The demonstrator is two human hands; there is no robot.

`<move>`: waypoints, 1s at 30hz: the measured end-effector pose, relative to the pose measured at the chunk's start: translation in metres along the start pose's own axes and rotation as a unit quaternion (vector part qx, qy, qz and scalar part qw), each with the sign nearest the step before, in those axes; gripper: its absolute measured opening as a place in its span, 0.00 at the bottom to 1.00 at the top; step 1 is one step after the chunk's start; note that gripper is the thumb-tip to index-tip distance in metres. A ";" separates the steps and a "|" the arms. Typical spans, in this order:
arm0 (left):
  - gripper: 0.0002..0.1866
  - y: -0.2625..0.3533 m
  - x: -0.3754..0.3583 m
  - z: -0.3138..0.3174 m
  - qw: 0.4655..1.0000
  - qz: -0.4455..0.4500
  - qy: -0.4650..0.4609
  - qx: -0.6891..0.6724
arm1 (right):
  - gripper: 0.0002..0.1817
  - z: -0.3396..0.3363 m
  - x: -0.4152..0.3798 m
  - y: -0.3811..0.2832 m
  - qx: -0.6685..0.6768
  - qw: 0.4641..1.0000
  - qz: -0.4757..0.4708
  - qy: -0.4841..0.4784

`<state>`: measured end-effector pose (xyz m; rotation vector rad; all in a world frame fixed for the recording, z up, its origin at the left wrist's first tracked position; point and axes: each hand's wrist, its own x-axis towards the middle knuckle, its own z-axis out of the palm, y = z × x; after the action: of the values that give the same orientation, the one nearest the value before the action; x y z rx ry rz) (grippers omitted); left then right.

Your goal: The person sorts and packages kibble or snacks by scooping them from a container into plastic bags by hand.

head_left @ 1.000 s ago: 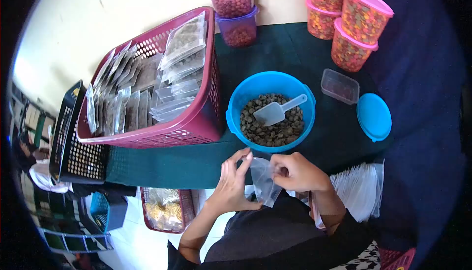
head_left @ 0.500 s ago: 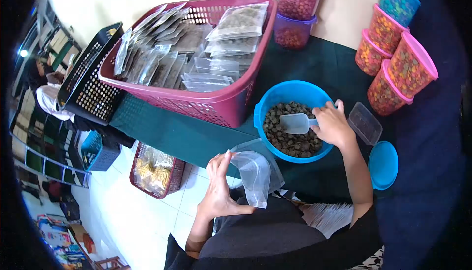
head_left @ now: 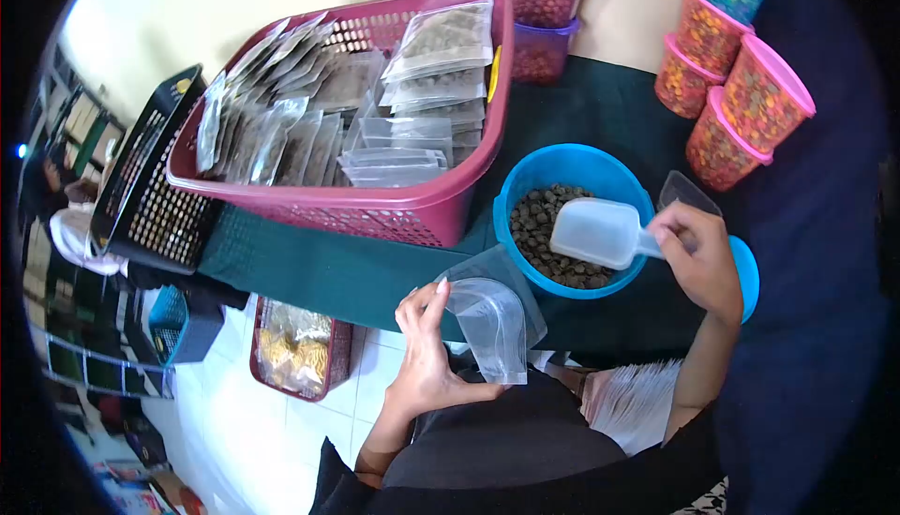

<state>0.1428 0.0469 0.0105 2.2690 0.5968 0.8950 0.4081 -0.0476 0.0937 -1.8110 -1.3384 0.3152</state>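
Observation:
My left hand (head_left: 427, 365) holds a clear plastic pouch (head_left: 494, 328) by its edges, between thumb and fingers, with the pouch's mouth spread. In my right hand (head_left: 698, 257) is the handle of a translucent white scoop (head_left: 597, 232), raised over the blue bowl (head_left: 574, 156). No dark pieces can be made out in the scoop. Small dark brown pieces (head_left: 536, 224) lie in the bowl below it. Another clear bag (head_left: 527, 301) lies on the table edge behind the pouch.
A maroon basket (head_left: 375, 204) of filled packets stands at the back left, beside a black basket (head_left: 159, 178). Stacked tubs (head_left: 731, 140) with pink lids stand back right. A blue lid (head_left: 744, 276) lies behind my right arm. A person (head_left: 80, 234) is at far left.
My right hand has lifted the scoop out of the dark pieces and moved right and nearer. My left hand still holds the pouch, in nearly the same place. The view has shifted slightly.

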 end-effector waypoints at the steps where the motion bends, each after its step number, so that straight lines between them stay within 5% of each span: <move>1: 0.62 -0.001 0.002 -0.003 1.000 0.007 -0.009 -0.006 | 0.05 -0.002 -0.008 -0.008 -0.004 1.000 0.008 0.009; 5: 0.62 -0.009 0.009 -0.018 0.999 0.033 -0.018 0.007 | 0.05 -0.001 -0.034 -0.045 0.060 0.994 0.084 -0.045; 16: 0.61 -0.040 0.021 -0.053 0.992 0.103 -0.059 0.029 | 0.05 0.035 -0.054 -0.099 -0.026 0.997 0.069 -0.006; 30: 0.62 -0.070 0.032 -0.069 0.947 0.219 -0.233 0.026 | 0.09 0.086 -0.054 -0.131 -0.074 0.991 0.076 -0.077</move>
<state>0.1018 0.1416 0.0163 2.5871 -0.1027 0.4993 0.2448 -0.0441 0.1238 -2.0530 -1.3616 0.4554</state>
